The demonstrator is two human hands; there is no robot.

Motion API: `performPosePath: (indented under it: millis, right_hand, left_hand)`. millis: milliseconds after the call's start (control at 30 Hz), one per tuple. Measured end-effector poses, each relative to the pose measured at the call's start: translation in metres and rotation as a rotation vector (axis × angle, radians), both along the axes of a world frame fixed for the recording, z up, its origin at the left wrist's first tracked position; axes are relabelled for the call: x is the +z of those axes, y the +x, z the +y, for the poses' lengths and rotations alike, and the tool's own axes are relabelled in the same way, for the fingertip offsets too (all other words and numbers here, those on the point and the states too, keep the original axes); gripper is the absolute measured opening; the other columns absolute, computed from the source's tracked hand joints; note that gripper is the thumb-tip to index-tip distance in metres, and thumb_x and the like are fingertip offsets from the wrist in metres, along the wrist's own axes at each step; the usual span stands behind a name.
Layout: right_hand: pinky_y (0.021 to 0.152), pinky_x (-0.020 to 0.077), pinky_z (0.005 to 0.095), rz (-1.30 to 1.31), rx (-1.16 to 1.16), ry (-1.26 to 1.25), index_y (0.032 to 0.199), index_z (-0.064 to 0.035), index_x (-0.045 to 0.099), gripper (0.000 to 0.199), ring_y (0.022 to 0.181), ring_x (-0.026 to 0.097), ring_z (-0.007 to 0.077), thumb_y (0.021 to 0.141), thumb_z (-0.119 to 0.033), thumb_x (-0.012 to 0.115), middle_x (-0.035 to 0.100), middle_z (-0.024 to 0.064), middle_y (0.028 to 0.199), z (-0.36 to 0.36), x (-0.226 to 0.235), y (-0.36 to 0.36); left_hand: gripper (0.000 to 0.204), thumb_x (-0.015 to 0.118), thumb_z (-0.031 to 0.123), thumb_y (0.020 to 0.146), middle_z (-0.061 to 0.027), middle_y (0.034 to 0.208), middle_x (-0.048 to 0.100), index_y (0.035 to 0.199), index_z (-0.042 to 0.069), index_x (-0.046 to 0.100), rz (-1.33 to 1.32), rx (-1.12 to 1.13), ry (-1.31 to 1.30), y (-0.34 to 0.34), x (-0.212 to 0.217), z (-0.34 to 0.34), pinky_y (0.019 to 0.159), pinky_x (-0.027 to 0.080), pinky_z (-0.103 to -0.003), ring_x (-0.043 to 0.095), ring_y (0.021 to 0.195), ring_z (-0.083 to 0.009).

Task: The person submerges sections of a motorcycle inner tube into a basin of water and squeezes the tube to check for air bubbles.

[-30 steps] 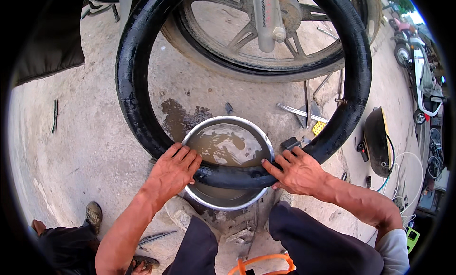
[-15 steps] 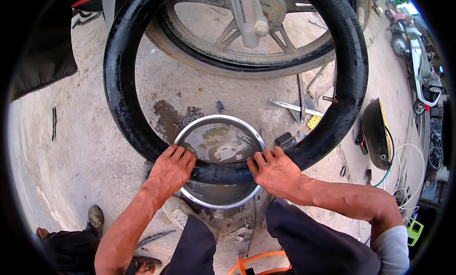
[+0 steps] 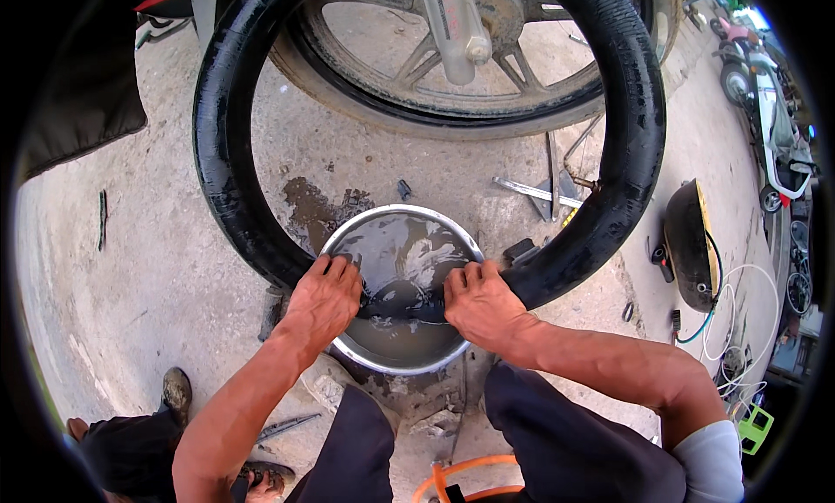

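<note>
A wet black inner tube stands up before me, inflated and round. Its lowest stretch dips into murky water in a metal basin. With fingers wrapped over the tube at the basin's left side, my left hand grips it. On the other side my right hand is closed around it too. Between my hands the tube lies partly under the water, whose surface ripples there. A valve stem sticks inward from the tube's right side.
Behind the tube is a motorcycle wheel with its tyre. Metal tools lie right of the basin. Farther right are a black rounded tank and a pale hose. An orange frame is between my legs; another person's foot is at left.
Both hands have pushed the tube's lower stretch down into the water, and my right hand has come slightly left. The section between them, above the surface before, is now partly submerged.
</note>
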State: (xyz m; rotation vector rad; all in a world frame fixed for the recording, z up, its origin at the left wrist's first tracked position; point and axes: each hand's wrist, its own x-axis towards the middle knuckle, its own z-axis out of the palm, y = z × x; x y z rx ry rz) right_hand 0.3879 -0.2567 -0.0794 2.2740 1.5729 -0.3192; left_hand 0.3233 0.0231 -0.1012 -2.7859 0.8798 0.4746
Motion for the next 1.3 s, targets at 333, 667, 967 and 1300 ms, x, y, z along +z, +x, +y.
performPosePath:
  millis: [333, 667, 967, 1300]
  right_hand:
    - [0.076, 0.0489, 0.0485, -0.074, -0.011, -0.11, 0.097, 0.0006, 0.078, 0.027, 0.086, 0.065, 0.0315, 0.094, -0.021, 0.061, 0.066, 0.0164, 0.093, 0.014, -0.004, -0.002]
    - [0.078, 0.0498, 0.053, -0.053, -0.061, -0.122, 0.098, 0.0003, 0.079, 0.029, 0.09, 0.067, 0.0342, 0.095, -0.021, 0.06, 0.068, 0.0183, 0.094, 0.02, -0.016, -0.003]
    - [0.077, 0.0501, 0.0549, -0.056, -0.08, -0.183, 0.102, -0.0013, 0.081, 0.03, 0.091, 0.07, 0.0357, 0.096, -0.023, 0.061, 0.071, 0.0195, 0.098, 0.027, -0.02, -0.001]
    - [0.08, 0.0526, 0.0597, -0.041, -0.075, -0.199, 0.105, -0.0084, 0.083, 0.027, 0.101, 0.072, 0.0358, 0.096, -0.023, 0.062, 0.076, 0.0154, 0.105, 0.04, -0.017, -0.004]
  left_hand:
    - [0.024, 0.062, 0.015, 0.095, -0.0074, 0.117, 0.069, 0.114, 0.005, 0.074, 0.04, 0.022, 0.081, 0.006, 0.004, -0.006, 0.104, 0.044, -0.037, 0.061, 0.117, -0.0229]
    - [0.023, 0.06, 0.016, 0.097, -0.0078, 0.117, 0.069, 0.112, 0.007, 0.075, 0.052, 0.047, 0.165, 0.007, -0.004, -0.015, 0.105, 0.044, -0.038, 0.061, 0.119, -0.0241]
    - [0.023, 0.059, 0.018, 0.098, -0.0073, 0.115, 0.07, 0.11, 0.009, 0.076, 0.046, 0.059, 0.183, 0.012, -0.004, -0.017, 0.103, 0.045, -0.039, 0.061, 0.119, -0.0238]
    - [0.026, 0.06, 0.017, 0.098, -0.0075, 0.124, 0.072, 0.115, 0.009, 0.077, -0.102, 0.047, 0.203, -0.001, -0.019, -0.007, 0.108, 0.045, -0.039, 0.061, 0.127, -0.0235]
